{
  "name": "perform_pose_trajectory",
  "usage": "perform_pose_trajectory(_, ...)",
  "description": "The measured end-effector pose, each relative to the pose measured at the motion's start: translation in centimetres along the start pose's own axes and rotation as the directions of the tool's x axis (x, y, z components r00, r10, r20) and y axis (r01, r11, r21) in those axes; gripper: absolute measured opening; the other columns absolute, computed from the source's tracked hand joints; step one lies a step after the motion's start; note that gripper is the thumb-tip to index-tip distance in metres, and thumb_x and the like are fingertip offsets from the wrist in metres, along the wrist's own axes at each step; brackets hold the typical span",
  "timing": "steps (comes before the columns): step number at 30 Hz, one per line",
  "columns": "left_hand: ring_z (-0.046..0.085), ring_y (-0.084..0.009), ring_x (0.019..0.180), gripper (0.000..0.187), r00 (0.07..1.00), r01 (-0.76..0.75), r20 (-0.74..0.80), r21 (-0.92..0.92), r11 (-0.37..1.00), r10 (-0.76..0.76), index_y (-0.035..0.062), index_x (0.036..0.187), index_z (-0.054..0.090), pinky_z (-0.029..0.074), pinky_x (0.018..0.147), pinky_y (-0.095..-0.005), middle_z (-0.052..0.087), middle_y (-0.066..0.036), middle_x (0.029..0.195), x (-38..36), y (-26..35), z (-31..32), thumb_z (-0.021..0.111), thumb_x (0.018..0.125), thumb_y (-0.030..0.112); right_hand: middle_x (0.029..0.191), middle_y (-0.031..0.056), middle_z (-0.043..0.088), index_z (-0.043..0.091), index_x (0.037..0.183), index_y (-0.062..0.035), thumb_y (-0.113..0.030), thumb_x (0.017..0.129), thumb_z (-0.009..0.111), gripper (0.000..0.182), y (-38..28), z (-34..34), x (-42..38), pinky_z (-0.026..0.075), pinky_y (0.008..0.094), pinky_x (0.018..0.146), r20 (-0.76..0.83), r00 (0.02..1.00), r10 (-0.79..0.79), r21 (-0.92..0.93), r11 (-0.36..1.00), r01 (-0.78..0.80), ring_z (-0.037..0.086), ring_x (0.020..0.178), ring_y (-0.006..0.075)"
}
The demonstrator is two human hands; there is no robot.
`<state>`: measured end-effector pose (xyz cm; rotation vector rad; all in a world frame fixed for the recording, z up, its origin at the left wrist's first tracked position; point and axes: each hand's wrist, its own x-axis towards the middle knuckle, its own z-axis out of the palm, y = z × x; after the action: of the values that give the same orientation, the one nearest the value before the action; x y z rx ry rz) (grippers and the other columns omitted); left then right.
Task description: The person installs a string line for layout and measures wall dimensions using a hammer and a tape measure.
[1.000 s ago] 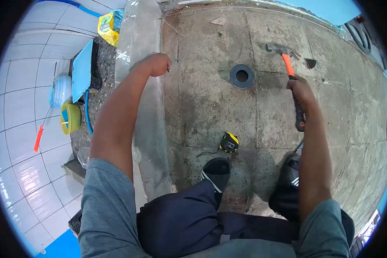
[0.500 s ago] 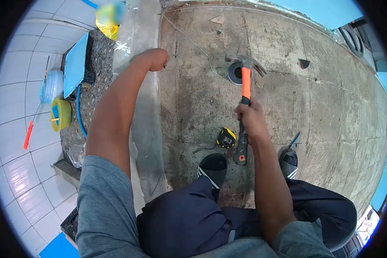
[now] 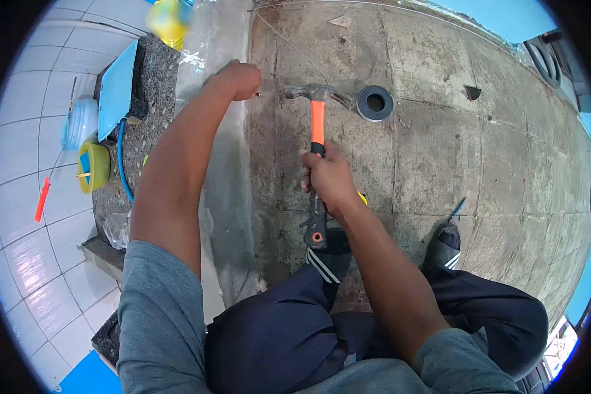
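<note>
White tiles [image 3: 23, 154] gleam along the far left, catching bright reflections, with an orange-red handle [image 3: 43, 200] showing against them. Next across come a yellow-green tub [image 3: 98, 167], a tilted light-blue panel [image 3: 117, 92] and a blue hose [image 3: 121, 161] curving down over rough, pebbly ground [image 3: 157, 72]. Then it's the smooth grey concrete ledge [image 3: 224, 171], running lengthwise, and over its right edge is the left hand [image 3: 243, 80], fingers curled together on a small object [image 3: 258, 94], only its tip peeking out, too small to name. Over the stained concrete floor [image 3: 433, 151], scored into big squares, there's the hammer [image 3: 317, 125], the right hand [image 3: 329, 172] clamped round its dark grip, steel head level, striking face toward the left hand. Just right of the claw, a dark ring [image 3: 375, 103] lies flat. A dark chip [image 3: 473, 92] sits farther right, grey tubing [image 3: 544, 64] beyond it, and a light-blue surface [image 3: 492, 16] borders the top.
</note>
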<state>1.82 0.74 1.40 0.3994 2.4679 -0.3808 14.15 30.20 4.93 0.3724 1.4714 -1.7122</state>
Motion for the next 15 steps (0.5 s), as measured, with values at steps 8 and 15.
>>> perform_pose_trajectory(8,0.071,-0.034,0.091,0.01,0.998,0.011,-0.056,-0.022,1.0,-0.012,0.0093,0.079,0.075,0.051,0.085,-0.0485,0.074,-0.014,0.088,0.5,-0.6,0.7,0.066,0.076,0.015,0.072,0.0038,0.054,0.051,0.095,-0.0045,-0.027,0.102,0.057,0.024,0.4,2.1,0.9,0.046,0.0322,0.051,-0.001,0.998,0.062,0.025,0.998,-0.062,0.056,0.055,0.0163)
perform_pose_trajectory(15,0.07,-0.0355,0.089,0.011,0.998,0.051,-0.044,-0.031,0.998,-0.052,0.0081,0.078,0.074,0.053,0.083,-0.0466,0.073,-0.016,0.086,0.8,-0.7,0.7,0.065,0.077,0.014,0.071,0.0045,0.054,0.051,0.095,-0.0045,-0.026,0.101,0.056,0.023,0.8,3.8,1.9,0.047,0.0342,0.05,-0.094,0.995,0.039,0.091,0.995,-0.03,0.056,0.054,0.0169)
